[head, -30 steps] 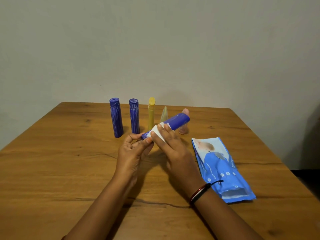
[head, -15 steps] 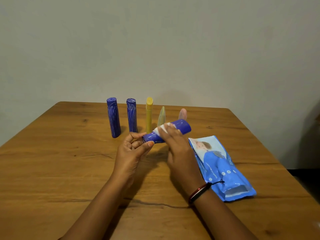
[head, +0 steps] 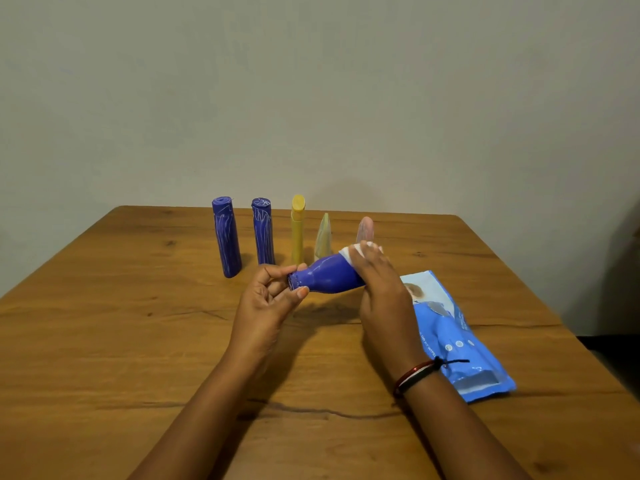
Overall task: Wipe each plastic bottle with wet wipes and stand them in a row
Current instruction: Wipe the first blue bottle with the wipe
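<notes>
A blue plastic bottle [head: 325, 277] lies almost level in the air above the table, neck toward the left. My left hand [head: 266, 299] pinches its neck end between thumb and fingers. My right hand [head: 379, 289] wraps a white wet wipe [head: 349, 253] around the bottle's far, wide end. Behind them a row stands upright: two tall blue bottles [head: 225, 235] [head: 263, 232], a slim yellow bottle [head: 298, 228], a pale green tapered bottle [head: 323, 239] and a pink one [head: 365, 228], partly hidden by my right hand.
A blue pack of wet wipes [head: 453, 341] lies flat on the wooden table [head: 104, 341] just right of my right forearm. A plain wall rises behind the far edge. The table's right edge drops off near the pack.
My right hand has slid the wipe along the bottle from near its neck to its wide far end. The bottle has tilted closer to level.
</notes>
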Available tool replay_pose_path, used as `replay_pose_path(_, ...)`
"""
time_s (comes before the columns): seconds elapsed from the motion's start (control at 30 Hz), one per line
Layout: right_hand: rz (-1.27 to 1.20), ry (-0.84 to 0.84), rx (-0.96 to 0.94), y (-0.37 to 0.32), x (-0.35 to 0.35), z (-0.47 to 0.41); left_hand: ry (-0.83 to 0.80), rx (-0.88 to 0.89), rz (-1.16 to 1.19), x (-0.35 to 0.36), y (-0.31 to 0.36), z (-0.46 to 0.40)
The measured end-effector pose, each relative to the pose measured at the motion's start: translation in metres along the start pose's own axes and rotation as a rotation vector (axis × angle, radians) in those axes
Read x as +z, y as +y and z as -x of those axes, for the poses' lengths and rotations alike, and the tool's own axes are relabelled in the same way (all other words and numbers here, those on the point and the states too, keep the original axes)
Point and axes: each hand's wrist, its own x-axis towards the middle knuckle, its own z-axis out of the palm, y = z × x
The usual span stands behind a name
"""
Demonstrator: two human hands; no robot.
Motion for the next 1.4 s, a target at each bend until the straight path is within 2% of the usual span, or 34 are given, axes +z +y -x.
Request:
replay_pose_path(0.2, -0.045, -0.219, -0.249, -0.037, 0.013, 0.015, 0.01, 0.025, -0.022, -0.001, -0.003, 0.0)
replay_pose_path(0.3, -0.06, -0.151, -0.225, -0.022, 0.007, 0.009, 0.018, 0.019, 0.036, -0.001, -0.001, -0.002)
replay_pose_path(0.47, -0.079, -0.043, -0.009, -0.001, 0.0, 0.002, -0.012, 0.006, 0.015, -0.001, 0.0, -0.003)
replay_pose_path(0.67, -0.112, -0.194, -0.237, -0.031, 0.009, 0.014, 0.049, -0.027, 0.102, 0.001, 0.0, -0.003)
replay_pose_path(0.77, -0.163, -0.196, -0.324, -0.025, 0.002, 0.014, 0.076, -0.042, 0.187, 0.0, 0.003, -0.005)
replay_pose_path(0.97, -0.101, 0.006, -0.169, -0.007, -0.006, 0.004, 0.047, -0.051, 0.14, -0.001, 0.004, -0.002)
replay_pose_path(1.07, -0.083, -0.07, -0.179, -0.02, 0.0, 0.007, 0.044, -0.051, 0.155, 0.001, 0.003, -0.001)
replay_pose_path(1.27, -0.026, -0.212, -0.384, -0.035, 0.004, 0.016, 0.112, -0.106, 0.29, 0.0, 0.003, -0.001)
replay_pose_path(1.4, 0.059, -0.129, -0.403, -0.017, -0.006, 0.01, 0.125, -0.162, 0.333, 0.0, 0.004, -0.002)
